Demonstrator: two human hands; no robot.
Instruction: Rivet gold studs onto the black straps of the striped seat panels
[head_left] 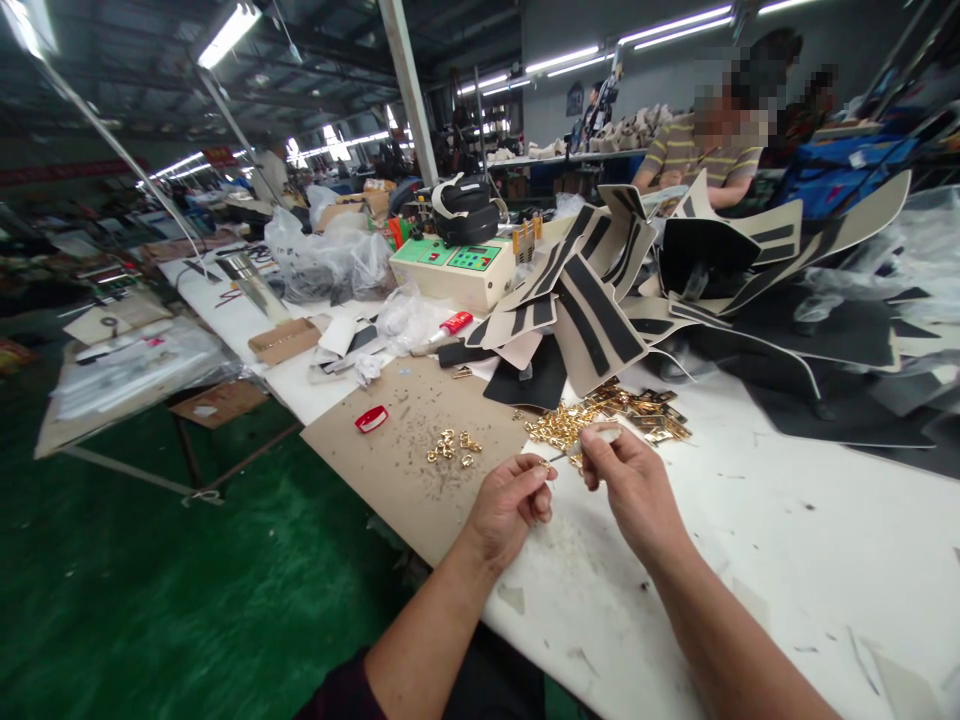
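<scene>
Head view: pinches a small gold fitting (545,465) between thumb and fingertips of the left hand (514,500), on the near side of the gold pile (555,428); likely light, stiff, sturdy and slippery, so best held by its edge. Peeks out at the fingertips, mostly covered. Rightward, also nearside of the pile, grips a thin dark-shafted tool (559,458) in the right hand (621,470), aimed at the fitting; cannot tell whether touching.

L hand (510,508) w/ sm. gold pc (546,464), R hand (626,478) w/ thin tool (559,458)
</scene>
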